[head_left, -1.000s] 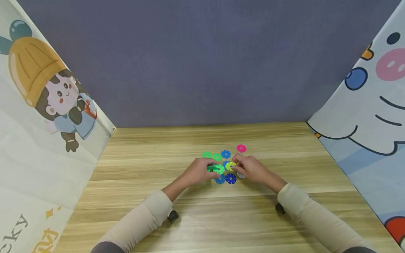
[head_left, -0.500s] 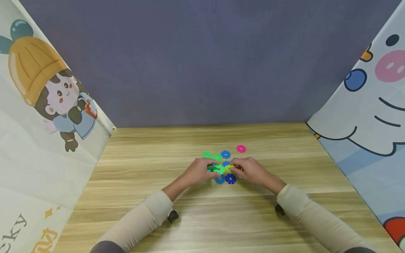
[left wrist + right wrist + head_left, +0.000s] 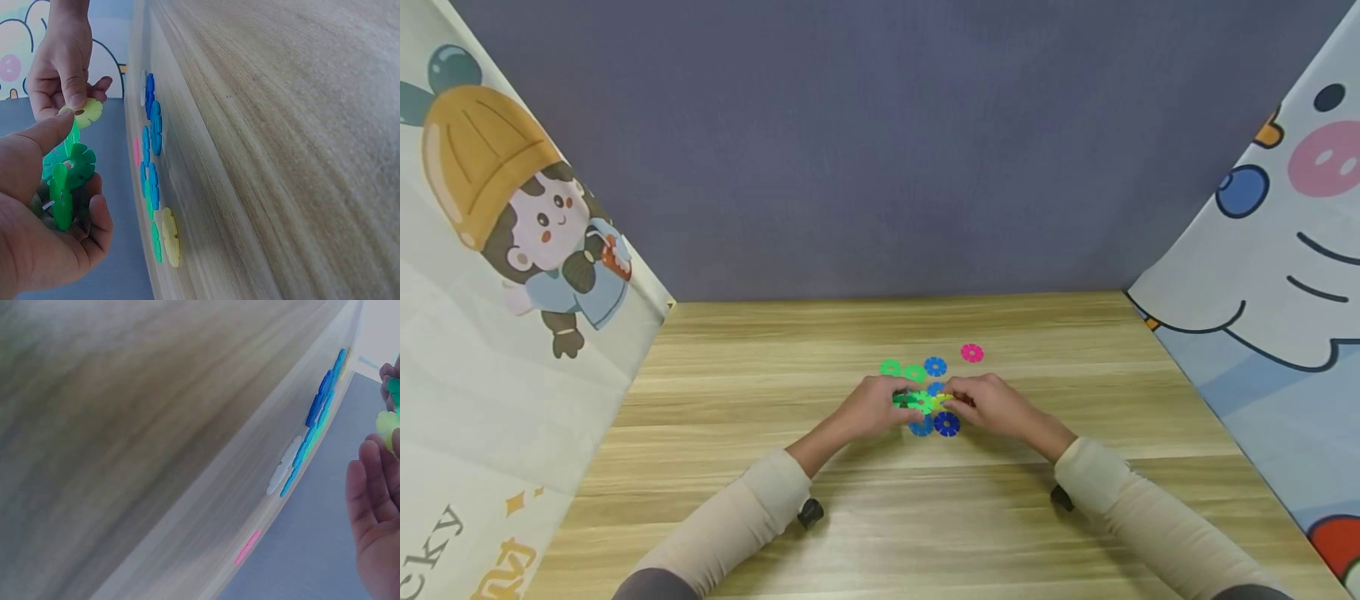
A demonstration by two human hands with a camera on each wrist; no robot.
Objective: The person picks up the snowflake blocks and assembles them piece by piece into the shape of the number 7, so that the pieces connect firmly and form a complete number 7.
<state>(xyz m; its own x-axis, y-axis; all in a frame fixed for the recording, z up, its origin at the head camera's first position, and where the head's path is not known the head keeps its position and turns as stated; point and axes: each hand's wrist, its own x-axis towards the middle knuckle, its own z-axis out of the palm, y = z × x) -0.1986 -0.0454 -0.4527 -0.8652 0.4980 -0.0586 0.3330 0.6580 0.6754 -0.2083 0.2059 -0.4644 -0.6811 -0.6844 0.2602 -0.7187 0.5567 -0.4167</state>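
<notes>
My left hand (image 3: pixel 874 404) holds a small cluster of joined plastic snowflake discs above the table. In the left wrist view a dark green disc (image 3: pixel 82 165) is slotted between lighter green discs (image 3: pixel 61 195), with the thumb along the top. My right hand (image 3: pixel 996 403) pinches a yellow snowflake disc (image 3: pixel 89 114) between thumb and fingers. The yellow disc's edge is right at the upper green disc (image 3: pixel 72 132), turned at an angle to it. The right fingertips hide part of the yellow disc.
Loose discs lie flat under and behind the hands: blue (image 3: pixel 935 366), dark blue (image 3: pixel 947 425), green (image 3: pixel 890 367), pink (image 3: pixel 972 352), white (image 3: pixel 284 465) and another yellow one (image 3: pixel 170 237). A grey-blue backdrop (image 3: pixel 880 167) stands behind the wooden table (image 3: pixel 760 342), with printed cloths at both sides.
My right hand has moved slightly left, bringing the yellow disc against the green cluster and turning it from face-up to more tilted. The left hand has hardly moved.
</notes>
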